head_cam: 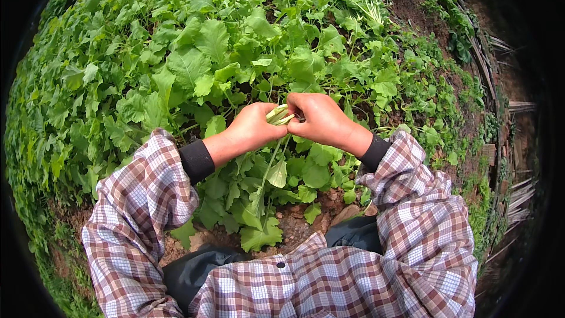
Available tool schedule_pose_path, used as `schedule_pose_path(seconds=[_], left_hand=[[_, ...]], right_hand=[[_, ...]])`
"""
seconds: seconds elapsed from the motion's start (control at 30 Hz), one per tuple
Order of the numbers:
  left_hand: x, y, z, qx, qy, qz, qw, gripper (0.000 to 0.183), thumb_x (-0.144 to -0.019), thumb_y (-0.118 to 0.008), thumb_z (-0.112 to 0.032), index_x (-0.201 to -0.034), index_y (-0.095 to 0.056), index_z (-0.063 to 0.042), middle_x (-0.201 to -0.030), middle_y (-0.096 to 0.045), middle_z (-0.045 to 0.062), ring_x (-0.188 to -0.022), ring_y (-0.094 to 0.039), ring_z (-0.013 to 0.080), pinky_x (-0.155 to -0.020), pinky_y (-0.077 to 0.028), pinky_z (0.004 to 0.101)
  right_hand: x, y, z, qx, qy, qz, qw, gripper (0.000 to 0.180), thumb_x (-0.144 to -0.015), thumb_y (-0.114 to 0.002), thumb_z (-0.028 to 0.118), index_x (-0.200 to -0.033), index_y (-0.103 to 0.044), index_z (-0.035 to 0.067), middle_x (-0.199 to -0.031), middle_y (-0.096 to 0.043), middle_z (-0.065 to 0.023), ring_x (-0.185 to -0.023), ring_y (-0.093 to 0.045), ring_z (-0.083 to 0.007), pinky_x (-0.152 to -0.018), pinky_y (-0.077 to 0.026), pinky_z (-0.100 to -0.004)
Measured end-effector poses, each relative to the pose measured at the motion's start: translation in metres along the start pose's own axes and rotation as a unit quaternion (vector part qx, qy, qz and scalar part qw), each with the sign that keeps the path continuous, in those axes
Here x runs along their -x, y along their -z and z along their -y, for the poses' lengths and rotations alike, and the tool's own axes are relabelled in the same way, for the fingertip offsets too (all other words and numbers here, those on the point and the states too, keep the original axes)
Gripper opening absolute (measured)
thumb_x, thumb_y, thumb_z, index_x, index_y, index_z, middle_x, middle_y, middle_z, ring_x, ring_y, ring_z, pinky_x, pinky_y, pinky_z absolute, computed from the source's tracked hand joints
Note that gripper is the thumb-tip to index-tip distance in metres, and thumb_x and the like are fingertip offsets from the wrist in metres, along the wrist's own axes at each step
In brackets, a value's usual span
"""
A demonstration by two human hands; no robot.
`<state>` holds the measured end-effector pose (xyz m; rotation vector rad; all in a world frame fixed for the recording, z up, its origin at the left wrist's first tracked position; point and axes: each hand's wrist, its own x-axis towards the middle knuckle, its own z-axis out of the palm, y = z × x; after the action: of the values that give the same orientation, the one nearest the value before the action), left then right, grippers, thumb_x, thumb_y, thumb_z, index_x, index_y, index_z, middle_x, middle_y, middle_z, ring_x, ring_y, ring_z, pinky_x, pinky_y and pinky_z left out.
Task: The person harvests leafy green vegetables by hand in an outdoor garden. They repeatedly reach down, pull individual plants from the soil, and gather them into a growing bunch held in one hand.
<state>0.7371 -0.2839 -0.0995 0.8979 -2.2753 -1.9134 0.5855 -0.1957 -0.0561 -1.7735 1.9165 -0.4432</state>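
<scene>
My left hand [254,127] is closed around a small bunch of pale green leafy-vegetable stalks [278,115], with their cut-looking ends pointing up and to the right. Long stems and leaves hang below the hand towards my knees. My right hand [314,119] touches the left at the stalk ends, its thumb and forefinger pinched together there. A small dark thing shows between its fingers; what it is, I cannot tell. Broad lobed green leaves [190,68] of growing plants surround both hands.
Dense leafy plants [97,84] cover the ground ahead and left. A bundle of pulled greens with pale stalks [373,9] lies at the upper right. Reddish soil and stones [304,221] show before my knees. Wooden slats [483,66] edge the bed at right.
</scene>
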Motion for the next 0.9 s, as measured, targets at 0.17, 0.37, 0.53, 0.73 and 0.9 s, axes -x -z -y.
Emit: schedule_pose_path(seconds=[0.17, 0.37, 0.53, 0.73, 0.9], left_hand=[[0.005, 0.003, -0.009, -0.001, 0.019, 0.04, 0.999, 0.042, -0.069, -0.068, -0.022, -0.104, -0.061, -0.001, -0.077, -0.065, 0.008, -0.064, -0.06, 0.0134, -0.06, -0.049, 0.0295], [0.074, 0.075, -0.024, 0.24, -0.024, 0.079, 0.967, 0.033, -0.08, -0.067, -0.03, -0.101, -0.062, -0.004, -0.089, -0.063, 0.001, -0.076, -0.055, 0.0079, -0.071, -0.044, 0.0222], [0.145, 0.148, -0.016, 0.39, -0.284, -0.1, 0.87, 0.025, -0.088, -0.058, -0.034, -0.105, -0.054, -0.016, -0.114, -0.051, 0.004, -0.096, -0.053, 0.0165, -0.094, -0.045, 0.038], [0.195, 0.144, 0.015, 0.626, -0.279, -0.115, 0.719, 0.026, -0.094, -0.047, -0.024, -0.114, -0.041, -0.008, -0.082, -0.038, 0.0, -0.07, -0.045, 0.0085, -0.081, -0.049, 0.0431], [0.195, 0.14, 0.045, 0.594, -0.151, -0.189, 0.767, 0.024, -0.091, -0.051, -0.021, -0.107, -0.041, -0.005, -0.084, -0.037, 0.001, -0.066, -0.04, 0.0077, -0.058, -0.047, 0.0232]], right_hand=[[0.017, 0.01, -0.022, -0.261, -0.011, 0.046, 0.964, 0.016, -0.073, -0.056, 0.007, -0.088, -0.053, 0.002, -0.072, -0.055, -0.0039, -0.066, -0.055, -0.0119, -0.06, -0.044, -0.0262], [0.068, 0.096, -0.032, 0.268, -0.036, 0.32, 0.908, 0.038, -0.069, -0.063, 0.009, -0.105, -0.056, 0.003, -0.086, -0.059, -0.0103, -0.077, -0.06, -0.0239, -0.07, -0.05, -0.0334], [0.003, 0.06, -0.003, -0.306, -0.043, 0.228, 0.923, 0.014, -0.091, -0.049, 0.011, -0.098, -0.05, -0.001, -0.079, -0.058, -0.0049, -0.073, -0.058, -0.0115, -0.069, -0.047, -0.0266], [-0.13, -0.01, -0.084, 0.283, -0.038, -0.065, 0.956, 0.013, -0.081, -0.051, 0.014, -0.085, -0.06, 0.008, -0.084, -0.062, -0.0094, -0.079, -0.061, -0.0291, -0.072, -0.048, -0.0395], [-0.129, -0.023, -0.138, 0.508, 0.045, 0.03, 0.86, 0.015, -0.077, -0.055, 0.018, -0.083, -0.069, 0.018, -0.089, -0.057, -0.0027, -0.094, -0.053, -0.0218, -0.084, -0.039, -0.045]])
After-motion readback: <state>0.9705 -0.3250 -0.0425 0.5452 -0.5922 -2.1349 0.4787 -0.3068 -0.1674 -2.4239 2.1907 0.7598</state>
